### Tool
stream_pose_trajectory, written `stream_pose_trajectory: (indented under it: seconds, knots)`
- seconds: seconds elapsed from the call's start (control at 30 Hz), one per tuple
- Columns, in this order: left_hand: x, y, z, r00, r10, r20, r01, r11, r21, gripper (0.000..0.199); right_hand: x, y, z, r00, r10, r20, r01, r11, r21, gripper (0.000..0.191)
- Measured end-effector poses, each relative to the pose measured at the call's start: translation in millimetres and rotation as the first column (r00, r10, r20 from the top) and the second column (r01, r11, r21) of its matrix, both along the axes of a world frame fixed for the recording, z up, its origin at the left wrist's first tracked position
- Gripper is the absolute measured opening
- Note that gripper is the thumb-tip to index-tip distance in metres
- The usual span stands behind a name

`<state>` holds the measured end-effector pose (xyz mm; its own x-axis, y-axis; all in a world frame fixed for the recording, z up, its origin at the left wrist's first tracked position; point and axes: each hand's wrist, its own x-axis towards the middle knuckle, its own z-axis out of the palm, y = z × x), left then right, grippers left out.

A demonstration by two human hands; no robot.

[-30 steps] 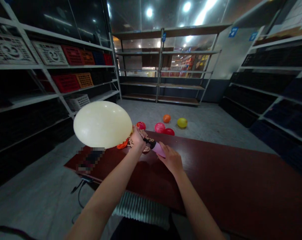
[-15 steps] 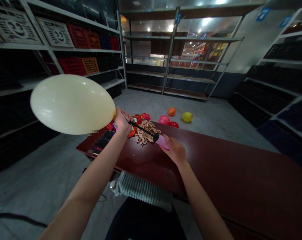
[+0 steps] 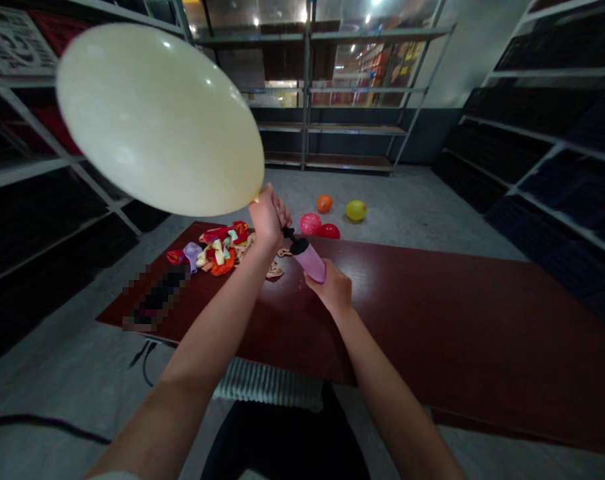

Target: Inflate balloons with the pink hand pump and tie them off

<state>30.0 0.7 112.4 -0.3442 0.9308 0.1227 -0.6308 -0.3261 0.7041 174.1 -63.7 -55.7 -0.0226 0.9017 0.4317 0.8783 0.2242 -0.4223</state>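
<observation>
A large pale yellow balloon (image 3: 162, 120), blown up, hangs in the air at the upper left. My left hand (image 3: 268, 217) is closed around its neck and the end of the balloon pump; the nozzle is hidden in the fingers. My right hand (image 3: 333, 288) grips the pump's pink barrel (image 3: 309, 260). Only a short piece of black rod shows between the barrel and my left hand. Below and left of my left hand, a pile of uninflated balloons (image 3: 222, 257) lies on the table, with beige cord-like strands (image 3: 275, 270) partly behind my wrist.
The dark red table (image 3: 432, 320) stretches to the right. On the floor beyond are an orange balloon (image 3: 325, 203), a yellow balloon (image 3: 356, 211) and pinkish-red ones (image 3: 311, 223). Metal shelves (image 3: 352, 127) stand behind. A ribbed pale green cloth (image 3: 269, 383) sits below the table edge.
The pump's rod has slid into the barrel, bringing my hands closer together. The balloon has risen in view and looks bigger. The camera view has shifted.
</observation>
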Motion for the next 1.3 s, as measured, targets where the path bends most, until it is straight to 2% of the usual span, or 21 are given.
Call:
stream_pose_trajectory:
  seconds: [0.13,0.27,0.43,0.6,0.8,1.03,1.17,1.3]
  knots:
    - [33,-1,-19.5,0.997,-0.049,-0.061,0.049,0.999,-0.007,0.054,2,2,-1.5,0.996,-0.077,-0.048,0.077,0.997,-0.006,0.041]
    - [32,-6,-20.1,0.999,-0.038,-0.023,0.038,0.999,0.001,0.054,5,4,-0.5,0.995,-0.072,-0.073,0.076,0.996,0.045,0.043]
    - [3,-20,-16.4,0.998,0.007,0.061,-0.005,0.999,-0.036,0.056,4,5,0.0,1.000,-0.002,0.024,-0.001,0.991,0.137,0.040]
    - [-39,-34,-24.6,0.981,0.131,0.143,-0.124,0.990,-0.060,0.059,1,1,-1.6,0.984,0.035,0.174,-0.063,0.986,0.155,0.041]
    - [-95,-45,-30.4,0.963,0.208,0.169,-0.194,0.976,-0.095,0.059,0,1,-6.9,0.948,0.077,0.310,-0.131,0.979,0.158,0.043]
    - [-154,-55,-19.9,0.938,0.287,0.196,-0.269,0.956,-0.114,0.058,-3,3,-11.6,0.925,0.105,0.365,-0.182,0.966,0.183,0.039]
    - [-154,-52,-6.3,0.942,0.262,0.212,-0.245,0.964,-0.103,0.058,-3,1,-11.2,0.930,0.124,0.347,-0.198,0.962,0.186,0.042]
    - [-129,-36,7.4,0.952,0.225,0.208,-0.219,0.974,-0.052,0.059,0,-2,-9.0,0.956,0.081,0.282,-0.129,0.979,0.156,0.043]
